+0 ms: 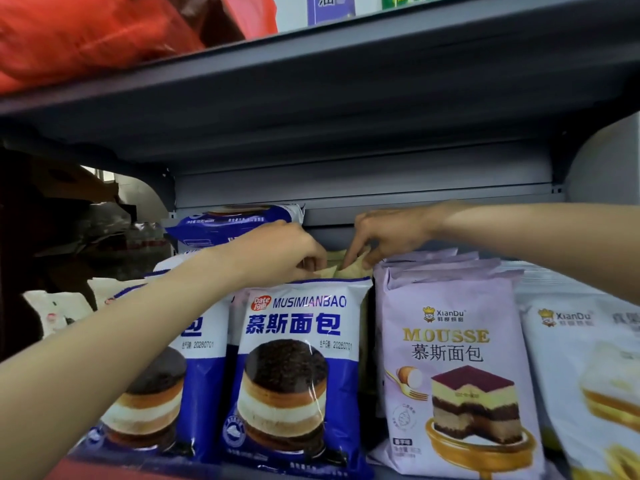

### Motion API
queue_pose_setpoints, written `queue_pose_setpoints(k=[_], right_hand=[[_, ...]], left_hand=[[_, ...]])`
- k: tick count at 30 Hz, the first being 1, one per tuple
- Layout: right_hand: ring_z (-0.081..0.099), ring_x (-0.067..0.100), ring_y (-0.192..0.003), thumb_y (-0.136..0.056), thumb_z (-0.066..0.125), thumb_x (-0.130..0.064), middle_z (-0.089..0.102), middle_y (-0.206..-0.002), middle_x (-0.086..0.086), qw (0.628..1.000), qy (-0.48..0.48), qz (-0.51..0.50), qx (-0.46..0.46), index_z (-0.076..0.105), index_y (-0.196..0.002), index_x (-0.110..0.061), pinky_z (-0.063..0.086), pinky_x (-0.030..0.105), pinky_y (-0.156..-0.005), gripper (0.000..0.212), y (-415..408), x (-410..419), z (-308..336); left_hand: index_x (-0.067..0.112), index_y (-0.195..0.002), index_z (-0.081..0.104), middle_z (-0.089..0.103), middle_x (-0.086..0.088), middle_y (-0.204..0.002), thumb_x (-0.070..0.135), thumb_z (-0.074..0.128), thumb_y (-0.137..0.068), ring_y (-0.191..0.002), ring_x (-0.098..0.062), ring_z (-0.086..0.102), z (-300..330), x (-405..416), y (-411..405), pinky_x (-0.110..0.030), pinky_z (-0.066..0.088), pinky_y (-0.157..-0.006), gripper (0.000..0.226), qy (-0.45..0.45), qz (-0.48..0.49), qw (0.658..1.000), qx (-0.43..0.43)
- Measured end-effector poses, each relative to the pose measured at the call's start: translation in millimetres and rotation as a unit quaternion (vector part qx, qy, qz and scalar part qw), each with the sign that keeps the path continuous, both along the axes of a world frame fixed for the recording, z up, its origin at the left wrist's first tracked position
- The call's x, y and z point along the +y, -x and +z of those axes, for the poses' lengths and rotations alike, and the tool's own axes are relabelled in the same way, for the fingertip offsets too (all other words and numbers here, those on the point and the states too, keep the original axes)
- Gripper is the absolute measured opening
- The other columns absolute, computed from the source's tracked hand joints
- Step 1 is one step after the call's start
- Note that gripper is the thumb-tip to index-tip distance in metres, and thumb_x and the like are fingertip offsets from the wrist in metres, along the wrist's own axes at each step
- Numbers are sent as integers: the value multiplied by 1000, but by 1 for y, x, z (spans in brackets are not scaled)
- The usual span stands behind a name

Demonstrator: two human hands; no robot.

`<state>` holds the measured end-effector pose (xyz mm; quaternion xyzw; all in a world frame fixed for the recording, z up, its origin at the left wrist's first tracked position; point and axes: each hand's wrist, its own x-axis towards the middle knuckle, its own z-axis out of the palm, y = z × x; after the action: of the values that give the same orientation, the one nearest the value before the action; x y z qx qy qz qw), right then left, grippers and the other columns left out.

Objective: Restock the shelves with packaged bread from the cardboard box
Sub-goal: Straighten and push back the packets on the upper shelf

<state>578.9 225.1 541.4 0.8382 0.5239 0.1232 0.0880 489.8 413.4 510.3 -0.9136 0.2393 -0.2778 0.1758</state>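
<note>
Both hands up at the middle of the frame, reaching over the front row to something behind it. Left hand (277,251) curled, fingertips pinching the top edge of a pale yellowish packet (341,268) tucked behind the blue packet (294,358). Right hand (384,233) pointing down, fingers pinched on the same yellowish top from the other side. Two-handed pinch likely for steering a floppy bag down into the narrow gap between rows without crumpling it.

Blue packet standing upright at lower centre, face out, a second blue one (187,375) just beside it at lower left, half hidden by the left forearm. Purple packet (450,375) upright at lower right, several more stacked close behind it, a white one (588,375) at the far right edge. Upright and face-forward, presumably so labels read from the aisle. Another blue packet (235,223) lying flat on top of the pile, upper left of the hands.

Grey shelf (346,98) overhead, red bag (86,39) on it at upper left. Cardboard box not in view.
</note>
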Motion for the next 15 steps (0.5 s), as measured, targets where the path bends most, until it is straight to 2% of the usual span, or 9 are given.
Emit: queue_pose_setpoints(k=[2,5,7,9,11,13,14,15], right_hand=[[51,5,-88,-88,65,-10,62,-97,-11,1000,-14,-5,10,67,-118,-14,37,17,-76,30,1,-3,0],[51,5,-97,-91,58,-10,58,-106,-12,998,-48,-30,9,67,-116,-15,36,14,-82,27,6,-11,1],[55,10,-93,-91,51,-5,62,-104,-7,994,-98,-44,15,68,-110,-16,41,18,-81,28,16,-16,2],[58,12,-95,-92,44,-2,65,-101,-7,985,-159,-65,28,69,-108,-19,42,24,-88,34,30,-19,2],[59,11,-100,-94,41,-2,67,-101,-6,976,-200,-69,50,70,-108,-17,40,20,-90,36,46,-20,3],[59,5,-102,-98,46,-19,68,-104,-11,973,-212,-60,65,70,-109,-20,40,13,-88,26,61,-23,5],[59,1,-102,-96,49,-37,67,-107,-16,974,-203,-63,77,69,-111,-25,39,11,-88,28,69,-23,4],[59,-2,-102,-88,49,-54,66,-109,-19,977,-185,-71,83,67,-114,-30,40,12,-90,40,77,-22,3]], left_hand=[[24,-99,67,70,9,-95,32,60,-91,-86,-8,61,-3,-1,-2,-22,41,-71,13,28,-11,999,-16],[23,-97,69,72,7,-92,34,65,-88,-83,-7,63,-7,-11,-3,-24,47,-75,15,113,-55,992,-28],[22,-95,71,73,6,-89,31,69,-85,-79,-5,63,-12,-23,-2,-24,49,-75,14,177,-104,978,-28],[20,-96,73,73,5,-89,30,71,-84,-76,-3,63,-14,-33,-3,-21,50,-76,16,196,-105,975,-14],[20,-101,73,74,4,-93,30,70,-85,-82,-3,65,-15,-36,-3,-22,50,-81,20,219,-92,971,17],[23,-108,72,74,3,-97,27,63,-89,-89,-8,66,-13,-32,1,-25,49,-85,21,239,-95,966,24],[24,-109,72,73,3,-95,25,60,-91,-90,-10,66,-13,-28,5,-26,48,-82,21,239,-95,966,10],[25,-107,72,73,4,-89,24,58,-92,-87,-12,66,-12,-23,10,-25,46,-77,20,236,-98,967,-11]])
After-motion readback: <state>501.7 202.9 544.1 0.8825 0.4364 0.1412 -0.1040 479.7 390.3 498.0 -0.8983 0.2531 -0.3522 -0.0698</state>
